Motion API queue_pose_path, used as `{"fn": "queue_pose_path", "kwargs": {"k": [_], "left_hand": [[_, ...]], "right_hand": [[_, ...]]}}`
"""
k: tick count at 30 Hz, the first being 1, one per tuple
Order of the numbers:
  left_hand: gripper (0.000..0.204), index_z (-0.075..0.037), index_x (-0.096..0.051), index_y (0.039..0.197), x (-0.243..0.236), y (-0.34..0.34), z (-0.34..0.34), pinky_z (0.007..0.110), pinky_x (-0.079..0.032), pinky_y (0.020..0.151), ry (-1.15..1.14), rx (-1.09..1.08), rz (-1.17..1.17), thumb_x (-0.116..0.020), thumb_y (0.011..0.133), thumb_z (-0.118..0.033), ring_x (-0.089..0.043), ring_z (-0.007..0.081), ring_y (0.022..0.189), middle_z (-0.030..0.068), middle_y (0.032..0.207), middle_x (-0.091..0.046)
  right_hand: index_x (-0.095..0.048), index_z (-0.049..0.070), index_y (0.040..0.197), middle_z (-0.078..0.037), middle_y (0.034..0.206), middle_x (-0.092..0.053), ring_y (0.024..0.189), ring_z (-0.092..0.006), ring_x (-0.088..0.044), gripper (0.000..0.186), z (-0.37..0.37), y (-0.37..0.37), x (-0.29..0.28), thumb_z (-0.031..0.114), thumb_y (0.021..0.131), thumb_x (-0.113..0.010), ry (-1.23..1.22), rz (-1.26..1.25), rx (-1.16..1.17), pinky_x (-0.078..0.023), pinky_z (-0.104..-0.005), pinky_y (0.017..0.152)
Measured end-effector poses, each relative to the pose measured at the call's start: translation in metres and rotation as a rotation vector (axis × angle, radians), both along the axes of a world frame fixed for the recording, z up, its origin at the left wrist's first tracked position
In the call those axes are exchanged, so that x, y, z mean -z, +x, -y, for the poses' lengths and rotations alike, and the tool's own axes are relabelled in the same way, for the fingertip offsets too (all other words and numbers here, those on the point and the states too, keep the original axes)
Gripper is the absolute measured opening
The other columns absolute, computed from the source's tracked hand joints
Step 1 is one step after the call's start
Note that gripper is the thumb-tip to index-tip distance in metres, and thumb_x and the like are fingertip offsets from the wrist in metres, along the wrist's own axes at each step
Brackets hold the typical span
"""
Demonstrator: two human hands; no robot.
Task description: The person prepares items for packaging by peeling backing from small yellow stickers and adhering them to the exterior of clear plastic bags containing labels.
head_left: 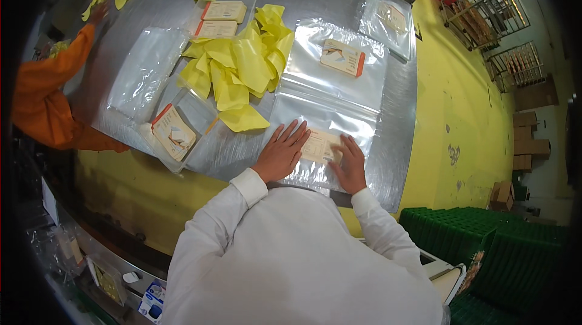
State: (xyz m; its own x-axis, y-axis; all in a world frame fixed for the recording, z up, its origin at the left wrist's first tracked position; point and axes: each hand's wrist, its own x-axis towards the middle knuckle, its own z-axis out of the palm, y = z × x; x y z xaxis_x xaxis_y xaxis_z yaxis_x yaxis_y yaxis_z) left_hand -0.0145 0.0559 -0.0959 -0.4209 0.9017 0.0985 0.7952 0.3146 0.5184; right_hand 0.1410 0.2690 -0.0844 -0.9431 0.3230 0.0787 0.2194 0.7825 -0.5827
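A cream label (318, 145) with printing lies on a clear plastic bag (357, 123) at the near edge of the metal table. My left hand (282, 152) rests flat on the bag, fingers stretched out, its fingertips at the label's left side. On the label's right side my right hand (350, 166) touches down with its fingers apart and slightly bent. Just beyond lies another stack of clear bags (306, 76) with an orange-edged label (342, 58) on it. Yellow peeled paper pieces (242, 64) are heaped to the left of the bags.
Plastic trays with label stacks (174, 134) stand left, beside more clear bags (145, 70). Another bag stack (385, 22) lies far right. A co-worker's orange sleeve (57, 67) reaches in from the left. Green crates (448, 228) stand at lower right, wire racks (485, 6) at upper right.
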Motion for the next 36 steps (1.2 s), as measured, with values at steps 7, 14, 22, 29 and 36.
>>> {"fn": "queue_pose_path", "kwargs": {"k": [7,14,22,29,36], "left_hand": [[0.049,0.000,-0.054,0.139,0.001,-0.011,0.011,0.047,-0.032,0.119,0.352,-0.069,0.333,-0.064,0.091,-0.007,-0.041,0.0346,0.143,0.0189,0.148,-0.051],[0.030,0.000,-0.068,0.117,-0.026,0.004,0.058,0.041,-0.051,0.095,0.582,-0.450,0.349,-0.067,0.088,-0.001,-0.066,0.0372,0.111,0.0193,0.118,-0.069],[0.023,0.001,-0.068,0.110,-0.054,-0.008,0.091,0.040,-0.052,0.089,0.585,-0.572,0.291,-0.064,0.087,0.001,-0.067,0.0361,0.099,0.0182,0.107,-0.070],[0.021,0.001,-0.068,0.108,-0.097,-0.065,0.098,0.040,-0.052,0.088,0.579,-0.633,0.205,-0.065,0.088,0.000,-0.067,0.0359,0.100,0.0182,0.106,-0.070],[0.019,0.000,-0.068,0.107,-0.105,-0.194,0.076,0.042,-0.052,0.088,0.445,-0.554,-0.009,-0.068,0.089,-0.007,-0.065,0.0381,0.100,0.0178,0.105,-0.069]], "right_hand": [[-0.073,0.019,0.093,-0.005,0.145,-0.052,0.138,-0.0328,-0.042,0.033,-0.003,0.001,-0.008,0.020,0.065,-0.091,-0.057,0.018,-0.188,-0.026,-0.0497,0.114],[-0.076,0.008,0.090,-0.004,0.131,-0.060,0.123,-0.0288,-0.051,0.009,-0.035,-0.025,-0.006,0.013,0.082,-0.077,-0.530,0.138,-0.215,-0.043,-0.0391,0.103],[-0.069,0.006,0.109,-0.014,0.097,-0.070,0.095,-0.0340,-0.066,0.024,-0.188,-0.210,-0.093,0.009,0.085,-0.070,0.505,-0.356,0.238,-0.050,-0.0416,0.086],[-0.073,0.011,0.104,-0.012,0.102,-0.072,0.105,-0.0332,-0.065,0.019,-0.096,-0.204,-0.059,0.023,0.090,-0.070,0.193,-0.077,0.008,-0.044,-0.0422,0.099],[-0.062,0.011,0.132,-0.016,0.140,-0.058,0.133,-0.0363,-0.051,0.046,-0.038,-0.171,0.000,0.019,0.088,-0.073,0.220,-0.239,0.005,-0.035,-0.0488,0.112]]}}
